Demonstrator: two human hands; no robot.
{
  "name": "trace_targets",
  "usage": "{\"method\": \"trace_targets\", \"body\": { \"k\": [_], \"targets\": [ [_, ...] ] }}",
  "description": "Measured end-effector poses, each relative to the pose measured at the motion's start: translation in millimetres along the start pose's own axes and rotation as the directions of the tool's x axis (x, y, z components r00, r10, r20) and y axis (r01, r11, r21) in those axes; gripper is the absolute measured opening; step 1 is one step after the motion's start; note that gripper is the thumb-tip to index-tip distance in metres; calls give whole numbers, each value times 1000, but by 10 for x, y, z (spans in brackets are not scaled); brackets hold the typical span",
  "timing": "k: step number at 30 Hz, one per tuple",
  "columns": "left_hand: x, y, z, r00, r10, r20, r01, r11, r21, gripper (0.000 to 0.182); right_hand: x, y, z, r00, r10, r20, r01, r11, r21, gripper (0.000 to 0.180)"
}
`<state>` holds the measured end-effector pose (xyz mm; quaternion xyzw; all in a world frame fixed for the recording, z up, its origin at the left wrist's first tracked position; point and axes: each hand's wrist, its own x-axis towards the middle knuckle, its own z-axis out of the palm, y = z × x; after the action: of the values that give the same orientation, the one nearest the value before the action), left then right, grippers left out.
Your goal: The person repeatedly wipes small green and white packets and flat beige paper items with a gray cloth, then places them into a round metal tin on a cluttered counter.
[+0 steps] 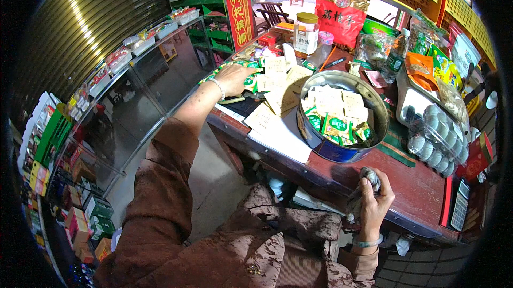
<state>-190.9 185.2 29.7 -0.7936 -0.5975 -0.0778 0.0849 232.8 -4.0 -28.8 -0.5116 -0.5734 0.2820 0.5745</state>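
My left hand (pixel 233 79), with a beaded bracelet at the wrist, reaches over green-and-cream wrapped packets (pixel 251 81) at the table's left side; whether its fingers grip one cannot be told. Cream paper packets (pixel 275 67) lie just right of it. A round metal tin (pixel 344 155), blue outside, holds more cream and green packets (pixel 337 125). Below the tin, at the front edge, my right hand (pixel 374 195), with a bangle at the wrist, is closed on a crumpled grey cloth (pixel 370 177). White paper (pixel 280 143) lies under some packets, left of the tin.
A honey jar (pixel 305 35), a red pouch (pixel 340 17) and a water bottle (pixel 396 57) stand at the back. On the right are a plastic egg carton (pixel 437 139) and a calculator (pixel 459 205). A glass display counter (pixel 148 75) runs along the left, across a floor gap.
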Motion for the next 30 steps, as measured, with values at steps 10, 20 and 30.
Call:
{"method": "trace_targets", "body": {
  "k": [10, 20, 30],
  "targets": [
    [58, -90, 58, 1000, -20, 22, 19, 999, 49, 44, 7, 15, -16, 1000, 2, 14, -2, 1000, -24, 22],
    [-217, 66, -328, 942, -237, -236, 155, 936, -317, 28, 5, -21, -5, 1000, -8, 15, 9, 999, -45, 21],
    [-907, 855, -29, 951, -287, 117, 88, -112, -990, 32, 4, -52, -2, 1000, -15, 8, 16, 999, -49, 20]
  ]
}}
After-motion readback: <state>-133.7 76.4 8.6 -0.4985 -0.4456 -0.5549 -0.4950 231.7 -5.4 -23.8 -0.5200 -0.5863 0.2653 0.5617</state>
